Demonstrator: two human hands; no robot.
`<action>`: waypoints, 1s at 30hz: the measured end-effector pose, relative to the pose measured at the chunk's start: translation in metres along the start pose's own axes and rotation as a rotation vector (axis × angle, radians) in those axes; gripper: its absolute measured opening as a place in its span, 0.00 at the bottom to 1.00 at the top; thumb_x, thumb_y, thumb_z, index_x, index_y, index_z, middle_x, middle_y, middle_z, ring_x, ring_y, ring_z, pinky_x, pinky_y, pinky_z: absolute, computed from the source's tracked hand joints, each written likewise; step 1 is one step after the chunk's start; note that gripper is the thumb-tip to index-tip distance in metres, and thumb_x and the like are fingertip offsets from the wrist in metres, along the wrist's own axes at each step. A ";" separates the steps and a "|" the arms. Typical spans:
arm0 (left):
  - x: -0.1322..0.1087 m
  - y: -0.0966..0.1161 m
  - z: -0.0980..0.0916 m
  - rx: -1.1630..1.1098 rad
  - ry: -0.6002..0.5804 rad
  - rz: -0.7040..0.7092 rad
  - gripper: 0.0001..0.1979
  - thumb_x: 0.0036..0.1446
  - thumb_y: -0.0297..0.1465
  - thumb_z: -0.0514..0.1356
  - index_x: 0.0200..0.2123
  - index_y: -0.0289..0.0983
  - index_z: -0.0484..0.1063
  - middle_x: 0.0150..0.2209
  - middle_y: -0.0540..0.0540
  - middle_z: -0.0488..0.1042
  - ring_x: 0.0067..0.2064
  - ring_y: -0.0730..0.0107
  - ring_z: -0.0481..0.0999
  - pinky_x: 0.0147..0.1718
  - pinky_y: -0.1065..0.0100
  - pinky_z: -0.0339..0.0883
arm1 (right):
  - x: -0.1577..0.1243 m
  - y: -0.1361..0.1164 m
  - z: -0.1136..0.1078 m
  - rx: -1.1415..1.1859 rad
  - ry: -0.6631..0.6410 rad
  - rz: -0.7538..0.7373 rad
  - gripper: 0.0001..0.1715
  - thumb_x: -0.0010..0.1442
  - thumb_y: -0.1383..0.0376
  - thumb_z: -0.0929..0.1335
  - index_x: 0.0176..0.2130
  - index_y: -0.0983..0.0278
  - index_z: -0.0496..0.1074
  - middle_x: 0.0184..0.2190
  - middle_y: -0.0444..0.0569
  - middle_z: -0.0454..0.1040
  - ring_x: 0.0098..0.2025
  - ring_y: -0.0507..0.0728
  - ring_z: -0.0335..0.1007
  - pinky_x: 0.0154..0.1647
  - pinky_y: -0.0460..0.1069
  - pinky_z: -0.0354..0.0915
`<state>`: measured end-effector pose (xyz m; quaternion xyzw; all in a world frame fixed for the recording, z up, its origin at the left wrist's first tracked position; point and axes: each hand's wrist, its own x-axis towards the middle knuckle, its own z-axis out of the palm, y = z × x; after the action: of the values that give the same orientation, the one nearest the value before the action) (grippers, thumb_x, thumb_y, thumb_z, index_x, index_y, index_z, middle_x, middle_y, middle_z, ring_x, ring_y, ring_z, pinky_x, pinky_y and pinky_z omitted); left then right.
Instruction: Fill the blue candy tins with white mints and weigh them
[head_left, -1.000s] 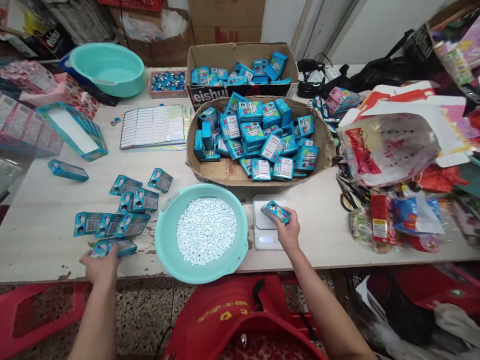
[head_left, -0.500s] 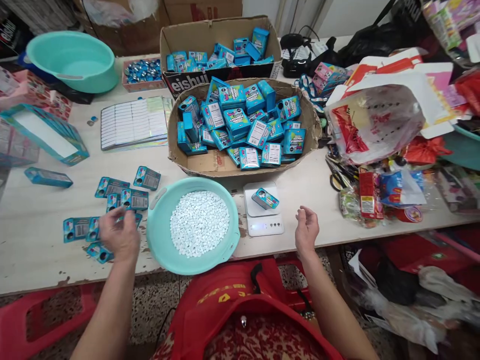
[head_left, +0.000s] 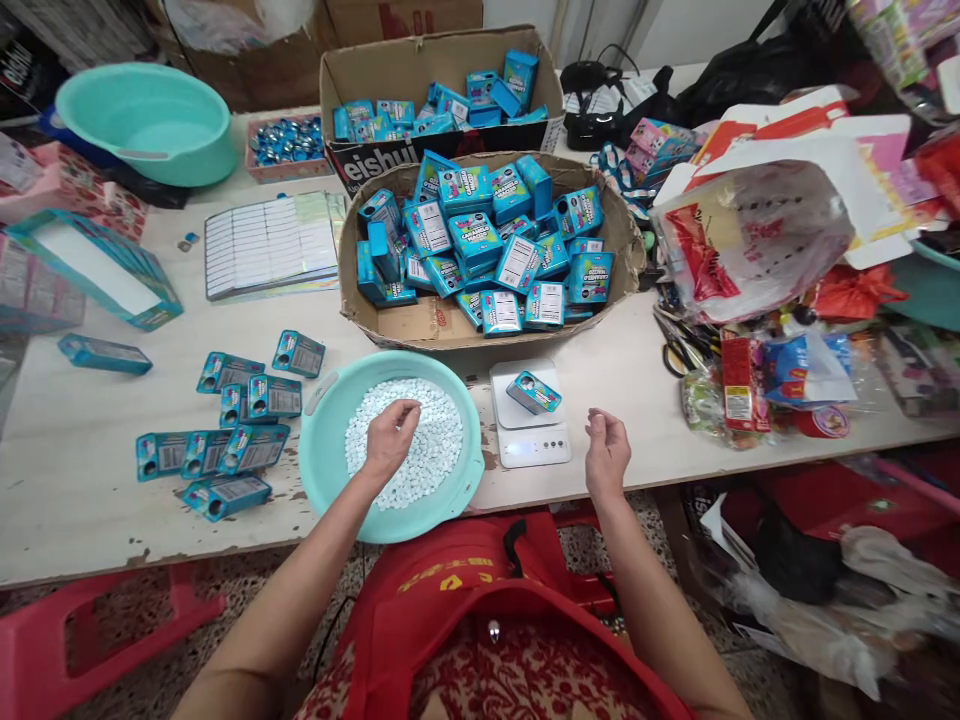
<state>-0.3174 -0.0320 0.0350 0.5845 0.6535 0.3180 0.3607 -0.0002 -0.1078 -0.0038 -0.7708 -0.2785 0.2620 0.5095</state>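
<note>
Over the turquoise basin (head_left: 319,490), my left hand (head_left: 391,438) hangs with its fingers closed together; whether anything is in them cannot be made out. Small white candies (head_left: 435,450) lie heaped in that basin. My right hand (head_left: 607,455) is beside the white digital scale (head_left: 536,448), apart from it, its fingers curled in and what they may hold hidden. On the scale's plate a small blue candy box (head_left: 534,393) lies on its side, a round dark hole at one end. Several similar blue boxes (head_left: 255,447) lie left of the basin.
Behind the basin stands a cut-down cardboard box (head_left: 409,325) full of blue boxes, with another carton (head_left: 442,60) behind it. Scissors (head_left: 675,355) and candy packets (head_left: 742,385) lie to the right. Label sheets (head_left: 262,250) and another turquoise basin (head_left: 146,110) are at the left.
My left hand has moved right, from above the loose blue boxes to over the candies in the basin. My right hand has hardly moved beside the scale.
</note>
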 end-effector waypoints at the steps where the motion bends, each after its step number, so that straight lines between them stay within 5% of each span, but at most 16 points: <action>1: -0.002 -0.001 0.002 -0.010 -0.021 -0.021 0.10 0.52 0.38 0.57 0.32 0.39 0.75 0.31 0.48 0.77 0.32 0.68 0.74 0.35 0.68 0.67 | -0.001 -0.004 0.005 0.004 -0.042 -0.021 0.27 0.53 0.48 0.66 0.45 0.65 0.67 0.47 0.56 0.71 0.50 0.60 0.68 0.51 0.58 0.64; 5: -0.005 -0.012 0.011 -0.081 -0.096 -0.126 0.10 0.53 0.38 0.56 0.31 0.40 0.74 0.29 0.49 0.76 0.30 0.68 0.74 0.32 0.68 0.67 | -0.003 -0.018 0.035 -0.043 -0.242 -0.103 0.42 0.41 0.53 0.75 0.52 0.62 0.62 0.54 0.57 0.67 0.55 0.61 0.64 0.55 0.59 0.61; 9: -0.008 -0.015 0.016 -0.037 -0.095 -0.131 0.09 0.54 0.36 0.55 0.34 0.40 0.73 0.29 0.48 0.76 0.29 0.68 0.74 0.32 0.66 0.69 | 0.003 -0.030 0.056 -0.079 -0.271 -0.070 0.34 0.42 0.51 0.74 0.45 0.64 0.66 0.40 0.52 0.74 0.41 0.59 0.71 0.47 0.57 0.66; 11: -0.013 -0.004 0.013 0.024 -0.084 -0.025 0.13 0.53 0.34 0.57 0.42 0.39 0.72 0.37 0.44 0.77 0.34 0.65 0.76 0.35 0.63 0.70 | 0.001 -0.043 0.058 -0.085 -0.256 -0.100 0.29 0.43 0.50 0.73 0.40 0.64 0.68 0.34 0.48 0.74 0.36 0.58 0.70 0.42 0.56 0.66; 14: -0.019 0.028 0.001 0.127 -0.105 0.316 0.27 0.52 0.34 0.60 0.56 0.39 0.62 0.56 0.36 0.66 0.55 0.56 0.69 0.48 0.55 0.68 | -0.017 -0.076 0.062 -0.090 -0.348 -0.278 0.24 0.47 0.52 0.73 0.40 0.62 0.70 0.35 0.48 0.74 0.38 0.59 0.70 0.43 0.56 0.66; 16: -0.021 0.053 -0.012 0.199 -0.170 0.499 0.29 0.54 0.33 0.60 0.59 0.40 0.58 0.60 0.36 0.60 0.61 0.54 0.62 0.54 0.53 0.63 | -0.038 -0.102 0.070 -0.063 -0.547 -0.427 0.23 0.48 0.53 0.74 0.41 0.60 0.71 0.38 0.48 0.74 0.41 0.60 0.71 0.45 0.56 0.67; 18: -0.023 0.070 -0.032 0.234 -0.231 0.536 0.25 0.56 0.31 0.58 0.57 0.43 0.60 0.56 0.40 0.65 0.57 0.58 0.67 0.51 0.57 0.66 | -0.059 -0.124 0.082 -0.003 -0.792 -0.523 0.22 0.50 0.53 0.73 0.42 0.58 0.70 0.39 0.48 0.74 0.42 0.60 0.71 0.45 0.56 0.68; 21: -0.036 0.070 -0.077 0.255 -0.055 0.438 0.18 0.57 0.35 0.59 0.51 0.43 0.65 0.43 0.45 0.72 0.44 0.63 0.74 0.41 0.65 0.69 | -0.064 -0.145 0.106 0.058 -0.910 -0.577 0.27 0.53 0.52 0.72 0.49 0.59 0.67 0.46 0.52 0.71 0.48 0.60 0.69 0.47 0.56 0.68; 26: -0.065 0.005 -0.157 0.547 0.526 0.021 0.23 0.50 0.43 0.63 0.47 0.40 0.68 0.41 0.43 0.73 0.42 0.54 0.73 0.38 0.60 0.67 | 0.032 -0.165 0.143 -0.187 -0.356 -0.623 0.28 0.55 0.50 0.68 0.49 0.64 0.67 0.49 0.57 0.68 0.51 0.62 0.66 0.49 0.58 0.65; 27: -0.066 -0.012 -0.166 0.632 0.574 -0.101 0.24 0.50 0.43 0.63 0.47 0.39 0.68 0.42 0.42 0.72 0.43 0.51 0.73 0.37 0.58 0.67 | 0.057 -0.168 0.151 -0.353 -0.296 -0.554 0.27 0.54 0.49 0.69 0.45 0.66 0.69 0.47 0.59 0.70 0.50 0.64 0.66 0.49 0.59 0.64; 30: -0.059 -0.058 -0.170 0.810 0.525 -0.381 0.24 0.51 0.42 0.61 0.48 0.35 0.68 0.45 0.37 0.71 0.44 0.47 0.71 0.36 0.56 0.65 | 0.108 -0.170 0.180 -0.875 -0.483 -0.222 0.27 0.45 0.47 0.73 0.27 0.69 0.71 0.34 0.64 0.74 0.46 0.72 0.69 0.45 0.59 0.63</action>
<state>-0.4882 -0.0964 0.0841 0.4485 0.8875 0.1044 -0.0191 -0.0751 0.1383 0.0794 -0.7952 -0.5521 0.2358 0.0852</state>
